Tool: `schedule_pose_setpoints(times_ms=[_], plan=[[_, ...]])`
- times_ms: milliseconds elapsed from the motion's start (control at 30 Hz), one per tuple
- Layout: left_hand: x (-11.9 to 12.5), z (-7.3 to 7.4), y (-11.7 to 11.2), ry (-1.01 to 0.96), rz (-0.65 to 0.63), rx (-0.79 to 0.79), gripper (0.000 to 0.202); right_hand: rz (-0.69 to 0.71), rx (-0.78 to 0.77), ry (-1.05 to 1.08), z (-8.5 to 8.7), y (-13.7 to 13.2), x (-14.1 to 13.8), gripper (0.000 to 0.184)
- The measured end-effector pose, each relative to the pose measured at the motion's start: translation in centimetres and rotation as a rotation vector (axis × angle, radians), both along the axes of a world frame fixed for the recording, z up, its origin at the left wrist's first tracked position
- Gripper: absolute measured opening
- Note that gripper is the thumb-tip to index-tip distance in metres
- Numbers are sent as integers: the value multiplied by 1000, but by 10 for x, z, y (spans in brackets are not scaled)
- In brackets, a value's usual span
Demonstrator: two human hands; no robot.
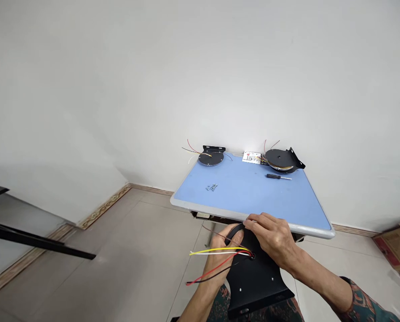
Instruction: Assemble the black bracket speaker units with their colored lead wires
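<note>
A black metal plate with a round disc rests in my lap, below the near edge of the blue table. Yellow, white, red and black wires stick out of it to the left. My left hand is under the plate's left side, fingers curled against it beneath the wires. My right hand lies over the top of the disc, fingers bent and gripping its rim.
On the table stand a black disc with bracket and wires at back left, another at back right, a small white circuit board, a screwdriver and several small screws. A cardboard box sits on the floor at right.
</note>
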State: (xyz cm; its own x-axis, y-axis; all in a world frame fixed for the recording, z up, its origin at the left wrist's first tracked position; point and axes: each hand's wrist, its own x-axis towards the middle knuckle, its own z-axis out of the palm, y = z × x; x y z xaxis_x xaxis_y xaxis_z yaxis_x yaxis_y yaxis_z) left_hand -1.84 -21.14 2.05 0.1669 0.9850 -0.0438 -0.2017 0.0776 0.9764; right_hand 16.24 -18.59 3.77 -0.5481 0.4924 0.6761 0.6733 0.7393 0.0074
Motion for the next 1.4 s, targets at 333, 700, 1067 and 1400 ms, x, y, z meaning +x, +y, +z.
schedule_pose_setpoints(times_ms=[333, 700, 1067, 1400], plan=[[1, -7, 8, -21, 1, -47, 53, -39, 72, -125, 4, 4, -9, 20], [-3, -10, 14, -56, 24, -48, 43, -15, -30, 81, 1, 11, -2, 17], [-1, -18, 18, -70, 51, -113, 51, -37, 23, -97, -3, 14, -12, 20], [-9, -9, 30, -28, 119, -270, 57, -550, -355, -166, 1, 119, 39, 29]])
